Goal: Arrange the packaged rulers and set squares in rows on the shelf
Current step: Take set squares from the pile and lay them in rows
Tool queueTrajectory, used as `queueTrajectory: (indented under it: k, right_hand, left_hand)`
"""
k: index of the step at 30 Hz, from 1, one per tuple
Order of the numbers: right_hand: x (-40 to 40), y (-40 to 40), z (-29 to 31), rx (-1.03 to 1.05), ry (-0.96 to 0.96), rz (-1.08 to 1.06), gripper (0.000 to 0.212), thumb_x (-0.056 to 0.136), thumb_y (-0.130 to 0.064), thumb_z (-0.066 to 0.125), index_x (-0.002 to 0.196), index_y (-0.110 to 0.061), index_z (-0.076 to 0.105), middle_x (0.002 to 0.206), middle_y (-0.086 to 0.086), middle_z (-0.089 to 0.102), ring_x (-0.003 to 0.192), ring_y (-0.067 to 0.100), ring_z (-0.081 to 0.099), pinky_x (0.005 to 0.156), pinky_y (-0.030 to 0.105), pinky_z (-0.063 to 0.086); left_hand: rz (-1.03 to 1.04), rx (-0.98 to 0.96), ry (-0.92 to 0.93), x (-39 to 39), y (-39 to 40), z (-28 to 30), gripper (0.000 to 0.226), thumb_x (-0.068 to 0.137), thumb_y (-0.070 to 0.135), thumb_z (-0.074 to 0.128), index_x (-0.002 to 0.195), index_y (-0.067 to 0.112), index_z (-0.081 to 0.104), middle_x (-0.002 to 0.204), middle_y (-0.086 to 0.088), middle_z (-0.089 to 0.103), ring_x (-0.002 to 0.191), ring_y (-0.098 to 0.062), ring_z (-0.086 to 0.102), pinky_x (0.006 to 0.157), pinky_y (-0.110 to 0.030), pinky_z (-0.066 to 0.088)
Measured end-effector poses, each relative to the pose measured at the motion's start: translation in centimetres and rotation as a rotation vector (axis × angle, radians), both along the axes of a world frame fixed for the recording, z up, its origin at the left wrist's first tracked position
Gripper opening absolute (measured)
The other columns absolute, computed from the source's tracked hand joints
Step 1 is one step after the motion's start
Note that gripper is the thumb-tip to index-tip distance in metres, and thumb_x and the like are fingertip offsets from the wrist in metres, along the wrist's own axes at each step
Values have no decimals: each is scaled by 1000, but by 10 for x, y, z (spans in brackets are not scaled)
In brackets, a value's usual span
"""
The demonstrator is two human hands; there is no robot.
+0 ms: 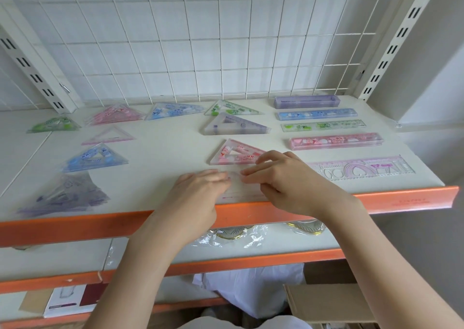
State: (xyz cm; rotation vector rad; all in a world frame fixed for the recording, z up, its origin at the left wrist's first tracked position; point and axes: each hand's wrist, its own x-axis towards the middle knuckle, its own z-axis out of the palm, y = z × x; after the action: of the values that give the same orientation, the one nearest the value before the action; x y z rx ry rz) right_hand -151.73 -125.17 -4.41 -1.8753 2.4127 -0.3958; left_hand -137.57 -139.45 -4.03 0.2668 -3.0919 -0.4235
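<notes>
Both my hands lie on a clear set-square pack at the front edge of the white shelf. My left hand rests on its left part with fingers nearly straight. My right hand touches its top with bent fingertips. Just behind it lies a pink set square, then a purple one and a green one. To the right, rulers lie in a column: purple, blue, green, pink and a clear stencil ruler.
More set squares lie on the left: green, pink, blue, pale pink, blue and a purple stack. A wire grid backs the shelf. Its orange front lip faces me; bagged items lie below.
</notes>
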Motion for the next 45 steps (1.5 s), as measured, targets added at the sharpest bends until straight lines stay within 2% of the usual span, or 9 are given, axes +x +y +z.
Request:
queueTrajectory:
  k: [4, 14, 20, 23, 29, 32, 36, 40, 45]
  right_hand:
    - [-4, -16, 15, -46, -3, -1, 44, 77, -14, 46, 116, -17, 66, 112, 1, 68, 99, 31, 61, 81, 46, 52]
    - [4, -112, 33, -50, 48, -111, 37, 94, -20, 48, 129, -11, 55, 126, 7, 58, 118, 28, 50, 95, 39, 43]
    - [-6, -190, 45, 93, 58, -261, 38, 94, -19, 44, 131, -17, 53, 134, 4, 52, 123, 25, 46, 99, 33, 37]
    - [-18, -213, 53, 173, 75, -322, 38, 93, -21, 46, 130, -16, 53, 133, 7, 52, 123, 26, 47, 96, 34, 39]
    - [-40, -236, 62, 346, 14, -424, 42, 86, -26, 56, 127, -22, 52, 130, 2, 50, 110, 25, 55, 94, 43, 46]
    - [-50, -241, 61, 436, 17, -440, 51, 82, -31, 62, 130, -21, 48, 130, 2, 49, 113, 25, 52, 95, 45, 45]
    - [-58, -248, 53, 507, 33, -427, 58, 78, -34, 65, 131, -21, 46, 127, 1, 49, 110, 26, 53, 93, 45, 47]
    - [-63, -260, 43, 560, 67, -386, 52, 75, -34, 63, 121, -15, 52, 114, 3, 57, 102, 26, 58, 88, 43, 50]
    - [-66, -267, 39, 580, 66, -350, 42, 76, -30, 62, 113, -10, 58, 103, 7, 64, 88, 24, 63, 77, 36, 51]
  left_hand:
    - [50, -37, 171, 2, -23, 8, 50, 80, -4, 37, 121, 10, 61, 126, -6, 60, 119, -24, 53, 97, -43, 44]
    - [196, -79, 45, 6, -134, 33, 40, 96, 15, 47, 135, 12, 46, 138, -7, 49, 129, -24, 41, 104, -29, 29]
    - [228, 46, 20, -10, -209, 41, 11, 87, 14, 57, 90, 13, 67, 98, -8, 68, 93, -22, 62, 87, -32, 49]
    - [161, 54, 8, -22, -228, 54, 16, 88, 14, 59, 98, 8, 70, 92, -1, 65, 86, -12, 58, 77, -18, 42]
    - [155, 5, -77, -55, -250, 56, 34, 87, 20, 59, 120, 10, 58, 122, -6, 57, 111, -22, 54, 87, -25, 40]
    - [160, -8, -126, -67, -250, 48, 30, 84, 22, 62, 112, 12, 57, 115, -7, 55, 102, -24, 54, 86, -28, 42]
    - [182, -24, -181, -74, -247, 33, 58, 82, 27, 65, 133, 10, 42, 123, -11, 53, 107, -27, 54, 90, -38, 48]
    - [124, -76, -236, -80, -245, 24, 78, 85, 27, 63, 147, 18, 18, 131, -14, 48, 116, -30, 49, 89, -36, 45]
    - [134, -66, -218, -87, -248, 21, 74, 86, 19, 60, 147, 19, 17, 124, -14, 51, 109, -30, 52, 90, -40, 47]
